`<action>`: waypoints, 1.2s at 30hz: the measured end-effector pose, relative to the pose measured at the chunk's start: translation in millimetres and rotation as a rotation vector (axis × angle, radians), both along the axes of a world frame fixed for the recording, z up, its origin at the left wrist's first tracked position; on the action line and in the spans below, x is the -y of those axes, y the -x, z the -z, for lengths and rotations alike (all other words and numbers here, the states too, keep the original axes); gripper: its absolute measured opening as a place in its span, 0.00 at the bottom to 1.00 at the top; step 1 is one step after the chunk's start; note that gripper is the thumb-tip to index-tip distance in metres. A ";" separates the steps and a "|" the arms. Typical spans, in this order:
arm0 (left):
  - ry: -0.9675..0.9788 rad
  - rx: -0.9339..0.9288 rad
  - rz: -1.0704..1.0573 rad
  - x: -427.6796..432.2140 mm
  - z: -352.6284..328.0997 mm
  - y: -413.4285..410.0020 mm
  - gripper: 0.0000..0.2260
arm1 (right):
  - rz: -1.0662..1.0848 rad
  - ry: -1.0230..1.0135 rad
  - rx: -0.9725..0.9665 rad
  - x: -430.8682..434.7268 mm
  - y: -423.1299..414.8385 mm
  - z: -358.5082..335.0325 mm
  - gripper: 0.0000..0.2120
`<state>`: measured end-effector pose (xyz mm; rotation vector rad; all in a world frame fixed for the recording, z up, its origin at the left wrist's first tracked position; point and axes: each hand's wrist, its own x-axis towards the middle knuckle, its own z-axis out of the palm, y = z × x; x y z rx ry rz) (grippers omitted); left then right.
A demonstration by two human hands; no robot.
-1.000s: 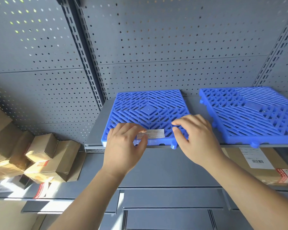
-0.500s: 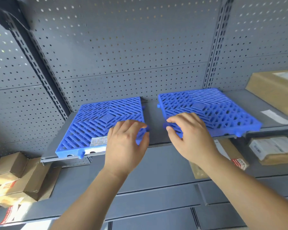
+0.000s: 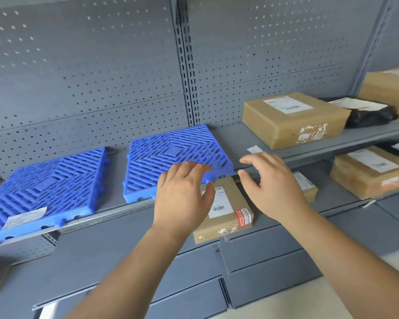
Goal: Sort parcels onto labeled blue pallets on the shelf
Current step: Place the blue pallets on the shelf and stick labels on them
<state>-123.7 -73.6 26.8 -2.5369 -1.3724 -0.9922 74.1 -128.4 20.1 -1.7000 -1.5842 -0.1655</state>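
On shelf (image 3: 230, 137): left pallet (image 3: 44, 187) labelled, right pallet (image 3: 171, 153) beside it, neither loaded. Left hand (image 3: 182, 194) and right hand (image 3: 272, 187) hover, fingers spread, gripping nothing. Likely reaching for the parcel (image 3: 226, 210) one level down. Next move needs a two-sided grip.

Both arms extended fwd; left hand (image 3: 182, 194), right hand (image 3: 271, 187) empty, fingers relaxed.

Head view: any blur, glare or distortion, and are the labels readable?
Head view: motion blur streaks the pegboard, softens left hand and right hand; wide lens slants the shelf; no glare; labels on left pallet and large parcel unreadable.
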 end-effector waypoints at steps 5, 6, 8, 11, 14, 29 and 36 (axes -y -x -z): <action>0.055 -0.049 0.037 2.5 4.6 -53.4 0.13 | 0.051 0.063 -0.007 4.7 -53.1 5.1 0.12; 0.063 -0.053 0.046 1.0 5.6 -62.3 0.13 | 0.057 0.071 -0.006 3.2 -61.5 7.2 0.11; 0.078 -0.056 0.065 -4.8 7.1 -79.0 0.13 | 0.065 0.084 -0.002 -1.9 -76.0 11.2 0.11; 0.093 -0.072 0.089 -19.9 8.4 -101.5 0.14 | 0.077 0.113 0.009 -13.7 -92.5 15.5 0.10; 0.106 -0.075 0.110 -37.8 10.8 -122.4 0.15 | 0.093 0.157 0.029 -28.2 -108.3 15.6 0.12; 0.165 -0.167 0.071 -62.2 37.7 -201.2 0.11 | -0.035 0.184 0.036 -64.6 -163.2 42.9 0.13; 0.188 -0.191 -0.025 -51.0 39.3 -228.0 0.11 | -0.148 0.143 0.036 -71.0 -188.6 46.8 0.15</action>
